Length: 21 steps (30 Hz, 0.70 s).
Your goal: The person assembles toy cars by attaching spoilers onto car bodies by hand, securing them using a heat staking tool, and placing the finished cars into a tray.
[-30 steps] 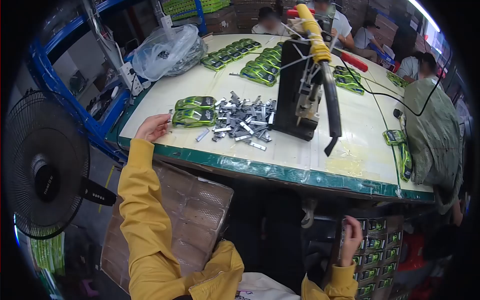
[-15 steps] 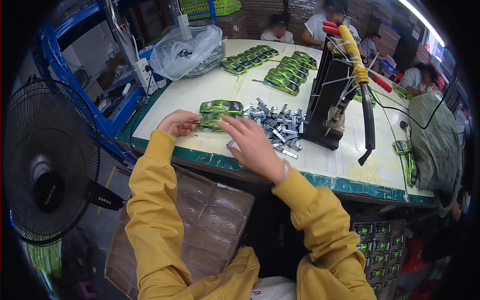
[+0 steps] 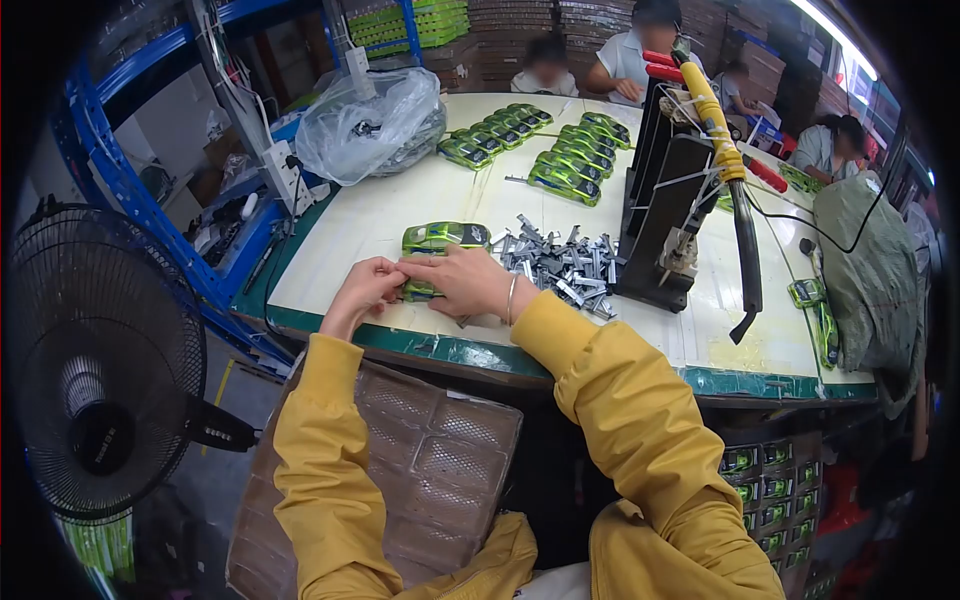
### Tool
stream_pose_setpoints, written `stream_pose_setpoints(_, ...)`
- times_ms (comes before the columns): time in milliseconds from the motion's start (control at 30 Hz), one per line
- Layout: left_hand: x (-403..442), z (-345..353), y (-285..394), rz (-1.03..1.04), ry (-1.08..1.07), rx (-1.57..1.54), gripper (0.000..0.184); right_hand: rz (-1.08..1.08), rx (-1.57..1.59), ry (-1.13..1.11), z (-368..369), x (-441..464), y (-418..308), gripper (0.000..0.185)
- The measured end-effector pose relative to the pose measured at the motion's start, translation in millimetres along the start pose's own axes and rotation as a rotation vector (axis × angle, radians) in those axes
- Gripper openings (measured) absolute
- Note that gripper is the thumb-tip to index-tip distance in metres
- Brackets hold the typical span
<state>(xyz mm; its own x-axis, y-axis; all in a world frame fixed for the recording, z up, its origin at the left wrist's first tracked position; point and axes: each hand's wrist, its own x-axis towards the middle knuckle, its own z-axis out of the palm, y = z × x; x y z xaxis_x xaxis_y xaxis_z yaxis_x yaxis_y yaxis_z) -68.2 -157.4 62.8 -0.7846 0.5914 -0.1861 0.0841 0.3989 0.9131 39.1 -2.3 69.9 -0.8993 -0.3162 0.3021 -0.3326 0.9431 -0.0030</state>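
Note:
Two green-and-black toy car bodies lie side by side at the near part of the table; the farther toy car body [image 3: 445,236] is in plain sight. The nearer green toy car body [image 3: 420,291] is mostly covered by my right hand [image 3: 468,281], whose fingers reach across it and press on it. At its left end is my left hand [image 3: 366,290], thumb and fingers pinched together and meeting the right fingertips. What the pinch holds, if anything, is hidden. Just right of my right hand lies a loose pile of small metal strips [image 3: 565,262].
A black stand with a yellow-handled tool [image 3: 705,115] rises right of the pile. Rows of green car bodies [image 3: 570,165] lie farther back, beside a clear plastic bag [image 3: 370,135]. A fan [image 3: 105,370] stands left; a divided brown tray [image 3: 420,450] sits below the table. Other people [image 3: 640,55] sit opposite.
My right hand has come down and left from above the metal strips onto the nearer car body. The left hand's fingers have drawn together with it. The view has shifted slightly.

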Motion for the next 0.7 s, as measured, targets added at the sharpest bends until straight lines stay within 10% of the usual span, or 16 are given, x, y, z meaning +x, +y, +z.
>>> stream_pose_setpoints(433, -57.0, 7.9, -23.3, 0.353, 0.379, -0.203, 0.015, -0.033, 0.017, 0.367, 8.4, -3.9, -10.4, 0.045)
stream_pose_setpoints(700, -58.7, 75.9, -5.2, 0.624, 0.131, 0.372, 0.017, 0.118, 0.986, 0.882, -65.6, -88.4, -55.7, 0.051)
